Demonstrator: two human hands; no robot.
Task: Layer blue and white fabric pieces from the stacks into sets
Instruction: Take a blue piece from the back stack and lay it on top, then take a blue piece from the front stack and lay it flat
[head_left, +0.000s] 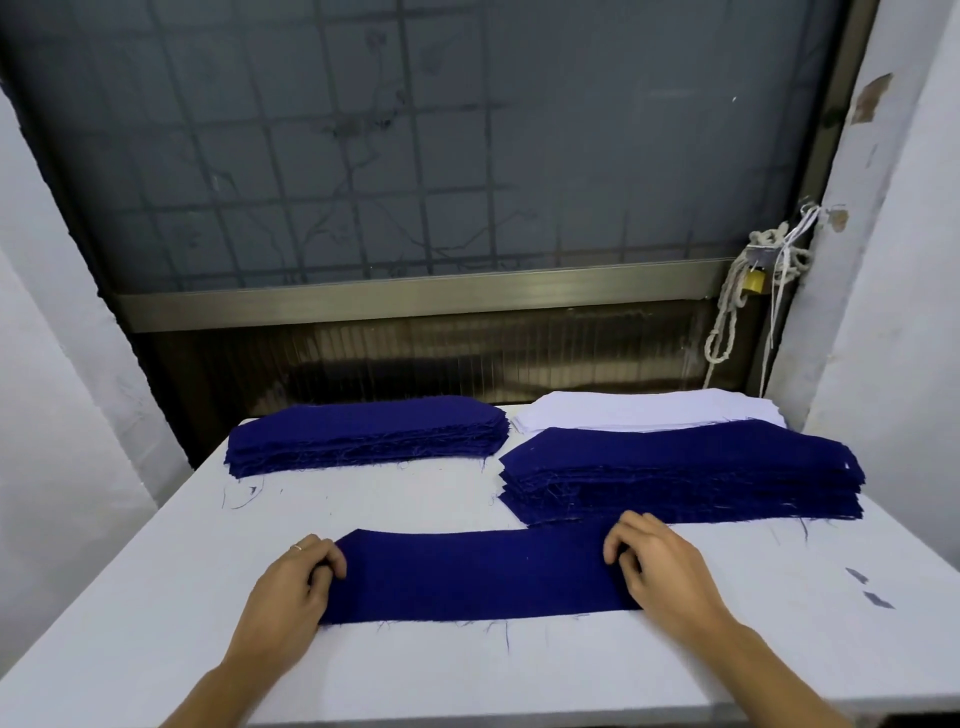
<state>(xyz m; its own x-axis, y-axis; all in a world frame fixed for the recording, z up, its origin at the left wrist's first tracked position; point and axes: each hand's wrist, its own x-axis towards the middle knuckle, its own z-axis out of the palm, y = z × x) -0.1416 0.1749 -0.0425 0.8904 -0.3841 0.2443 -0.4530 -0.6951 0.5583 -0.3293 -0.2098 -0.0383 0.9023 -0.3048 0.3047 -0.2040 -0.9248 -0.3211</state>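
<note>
On the table (156, 597), a near blue stack (675, 473) and a white stack (649, 410) are piled beyond the right hand (660, 561), and a second blue stack (363, 431) beyond the left hand (296, 577). Between the hands one blue piece (478, 571) is laid flat, each end pinched by curled fingers. It is judged limp and light, best lifted by both ends.

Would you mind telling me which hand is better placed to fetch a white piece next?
The right hand: the white stack lies at the far right, behind the right blue stack; the left hand would have to cross the blue piece.
</note>
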